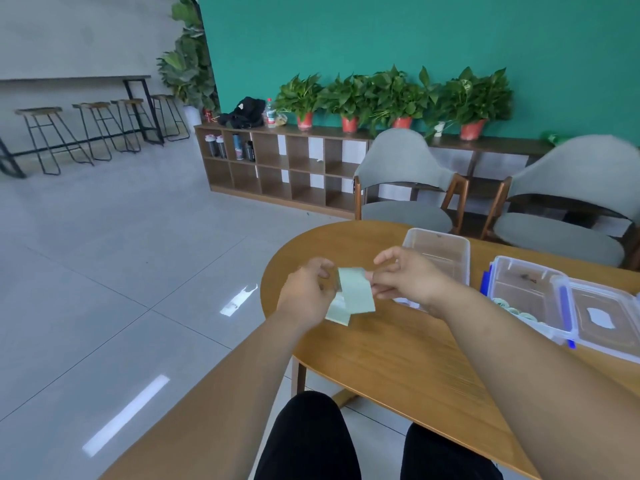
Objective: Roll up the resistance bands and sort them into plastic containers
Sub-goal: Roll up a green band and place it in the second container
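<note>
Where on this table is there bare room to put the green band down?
Widest free patch: the bare table wood from under the green band back to the near edge. A smaller one is the rounded end beyond the left hand, left of the clear tub. The right side is crowded: tub, clip-lock box and lid sit close together.

Surface [398, 358] in lower right of frame. Left hand [306, 289] and right hand [405, 275] above its left end, middle of frame. Band [356, 296] between them, held by both. First box [446, 247] just behind right hand. Second box [519, 289] right of it. Rolled bands [516, 311] inside second box, at near side. Lid [606, 323] right of second box, touching it. Two chairs [405, 181] behind surface. Shelf [277, 164] behind chairs, along wall. Plant pots [391, 95] on top of shelf. Stools [97, 129] in upper left.
</note>
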A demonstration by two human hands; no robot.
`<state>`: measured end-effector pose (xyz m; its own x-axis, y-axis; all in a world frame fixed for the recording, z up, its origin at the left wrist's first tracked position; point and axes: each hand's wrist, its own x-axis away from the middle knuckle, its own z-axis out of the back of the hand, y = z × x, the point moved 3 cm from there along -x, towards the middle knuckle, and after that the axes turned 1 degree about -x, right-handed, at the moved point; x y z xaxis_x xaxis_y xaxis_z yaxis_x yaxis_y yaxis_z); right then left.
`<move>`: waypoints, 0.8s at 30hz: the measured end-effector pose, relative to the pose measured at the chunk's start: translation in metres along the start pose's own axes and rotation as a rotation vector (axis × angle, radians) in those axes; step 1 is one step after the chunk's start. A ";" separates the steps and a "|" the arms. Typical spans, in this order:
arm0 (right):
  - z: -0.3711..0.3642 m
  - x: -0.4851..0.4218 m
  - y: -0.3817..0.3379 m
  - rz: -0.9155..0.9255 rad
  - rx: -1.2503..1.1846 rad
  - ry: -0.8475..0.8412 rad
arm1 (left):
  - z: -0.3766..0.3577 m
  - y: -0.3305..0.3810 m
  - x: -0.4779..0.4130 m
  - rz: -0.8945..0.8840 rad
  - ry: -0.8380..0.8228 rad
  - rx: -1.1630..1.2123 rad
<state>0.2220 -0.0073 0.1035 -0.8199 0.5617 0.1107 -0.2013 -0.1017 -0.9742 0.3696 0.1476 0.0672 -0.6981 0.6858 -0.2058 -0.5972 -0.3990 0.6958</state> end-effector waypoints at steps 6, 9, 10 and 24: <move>-0.008 -0.013 -0.004 -0.116 -0.201 0.032 | 0.003 0.001 0.008 -0.287 0.012 -0.029; -0.012 -0.016 -0.004 -0.143 -0.263 0.043 | 0.008 0.006 0.008 -0.355 0.092 -0.039; -0.012 -0.016 -0.005 -0.147 -0.268 0.047 | 0.010 0.007 0.008 -0.363 0.127 -0.032; -0.009 0.006 -0.036 0.293 -0.011 0.207 | 0.040 0.040 -0.008 -0.040 0.170 0.537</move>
<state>0.2292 0.0072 0.1372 -0.7158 0.6644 -0.2147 0.0331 -0.2748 -0.9609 0.3667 0.1501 0.1242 -0.7594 0.5686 -0.3162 -0.3707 0.0213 0.9285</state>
